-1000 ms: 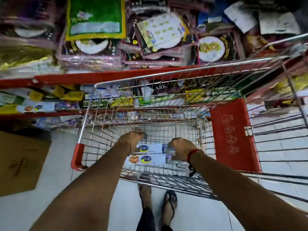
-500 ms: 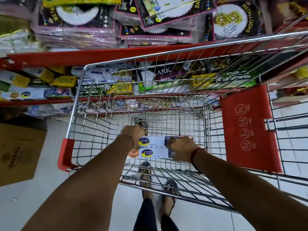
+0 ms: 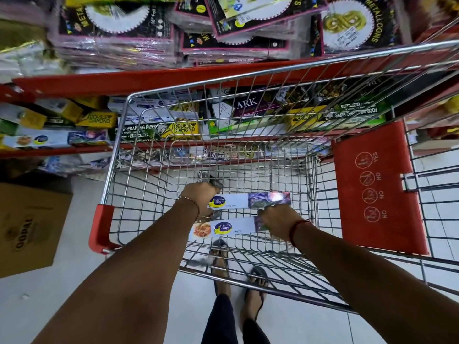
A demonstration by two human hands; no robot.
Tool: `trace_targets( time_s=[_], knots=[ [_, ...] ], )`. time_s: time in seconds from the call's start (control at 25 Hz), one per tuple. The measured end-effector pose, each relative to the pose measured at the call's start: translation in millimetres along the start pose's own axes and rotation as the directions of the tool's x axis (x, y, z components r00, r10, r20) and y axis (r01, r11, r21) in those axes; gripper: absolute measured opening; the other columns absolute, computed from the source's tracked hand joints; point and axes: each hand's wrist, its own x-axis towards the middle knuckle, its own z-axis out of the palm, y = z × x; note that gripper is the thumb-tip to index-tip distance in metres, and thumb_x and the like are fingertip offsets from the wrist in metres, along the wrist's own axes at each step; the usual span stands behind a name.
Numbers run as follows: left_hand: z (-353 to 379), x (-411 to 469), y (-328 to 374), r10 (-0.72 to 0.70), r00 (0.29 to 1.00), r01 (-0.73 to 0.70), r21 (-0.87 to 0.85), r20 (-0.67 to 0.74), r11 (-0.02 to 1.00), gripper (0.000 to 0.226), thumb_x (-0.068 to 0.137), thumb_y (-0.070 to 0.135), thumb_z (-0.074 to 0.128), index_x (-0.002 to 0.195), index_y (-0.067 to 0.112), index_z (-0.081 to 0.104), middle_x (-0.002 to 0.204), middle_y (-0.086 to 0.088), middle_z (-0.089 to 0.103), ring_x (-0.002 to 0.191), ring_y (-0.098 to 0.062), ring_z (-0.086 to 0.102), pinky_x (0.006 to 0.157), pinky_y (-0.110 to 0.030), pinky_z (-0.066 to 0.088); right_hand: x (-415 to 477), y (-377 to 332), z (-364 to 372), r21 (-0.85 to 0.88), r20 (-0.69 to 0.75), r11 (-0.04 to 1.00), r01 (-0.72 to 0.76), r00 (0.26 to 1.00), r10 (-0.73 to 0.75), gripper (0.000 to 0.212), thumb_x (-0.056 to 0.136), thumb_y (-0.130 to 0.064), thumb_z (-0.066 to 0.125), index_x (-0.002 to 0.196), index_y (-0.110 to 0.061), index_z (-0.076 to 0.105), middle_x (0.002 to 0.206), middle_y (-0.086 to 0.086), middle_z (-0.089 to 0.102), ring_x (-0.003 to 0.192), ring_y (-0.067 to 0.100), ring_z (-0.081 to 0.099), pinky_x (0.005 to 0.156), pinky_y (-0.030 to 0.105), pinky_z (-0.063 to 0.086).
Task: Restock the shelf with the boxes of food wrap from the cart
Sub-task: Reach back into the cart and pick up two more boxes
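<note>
Inside a wire cart [image 3: 119, 155], the left hand [image 3: 198, 194] grips the far food wrap box [image 3: 248, 200], the right hand [image 3: 278, 219] the near box [image 3: 223, 229]; stocked red shelf [image 3: 149, 79] beyond the cart, cardboard carton [image 3: 29, 229] left.

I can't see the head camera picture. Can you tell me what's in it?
Two hands, the left hand and right hand, reach down into a metal shopping cart and hold two long white boxes of food wrap. Behind the cart, red shelves hold more boxes and packets, and a cardboard box sits on the floor.
</note>
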Motion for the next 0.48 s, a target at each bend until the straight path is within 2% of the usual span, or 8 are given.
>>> trace_targets(
  time_s=[0.08,0.2,0.36,0.48],
  knots=[
    [-0.4,3.8,-1.4,-0.031,0.999,0.031,0.026,0.025,0.999,0.053,0.081,0.029,0.072,0.131,0.019,0.055,0.121,-0.009,0.064,0.109,-0.032,0.065,0.082,-0.039,0.055,2.7,-0.6,4.6,0.011,-0.022,1.000,-0.023,0.999,0.023,0.029,0.095,0.000,0.048,0.120,-0.008,0.061,0.112,0.011,0.071,0.096,0.027,0.070,0.079,0.037,0.060],
    [2.5,9.2,-2.6,-0.052,0.997,0.050,0.036,0.054,0.998,0.052,0.080,0.018,0.074,0.129,0.018,0.057,0.119,-0.011,0.066,0.107,-0.033,0.066,0.079,-0.038,0.054,6.0,0.8,8.0,0.038,-0.055,0.998,-0.040,0.998,0.042,0.032,0.094,0.003,0.047,0.121,-0.006,0.060,0.113,0.011,0.070,0.096,0.027,0.069,0.077,0.036,0.057],
    [-1.8,4.7,-4.7,-0.062,0.998,0.062,-0.029,0.002,0.998,0.045,0.074,0.022,0.078,0.117,0.018,0.064,0.111,-0.010,0.069,0.099,-0.031,0.068,0.074,-0.035,0.054,3.0,10.7,-0.5,0.122,-0.084,0.990,-0.075,0.993,0.086,0.033,0.093,0.001,0.049,0.123,-0.007,0.059,0.114,0.012,0.069,0.099,0.029,0.069,0.079,0.037,0.057],
    [-20.5,-11.3,-5.5,-0.083,0.994,0.079,-0.060,-0.066,0.995,0.043,0.075,0.023,0.077,0.116,0.019,0.064,0.108,-0.007,0.071,0.100,-0.028,0.068,0.075,-0.034,0.054,-11.6,20.1,-15.6,0.195,-0.083,0.976,-0.097,0.990,0.115,0.026,0.091,-0.001,0.052,0.114,-0.006,0.064,0.108,0.014,0.070,0.095,0.031,0.070,0.082,0.042,0.060]
  ],
)
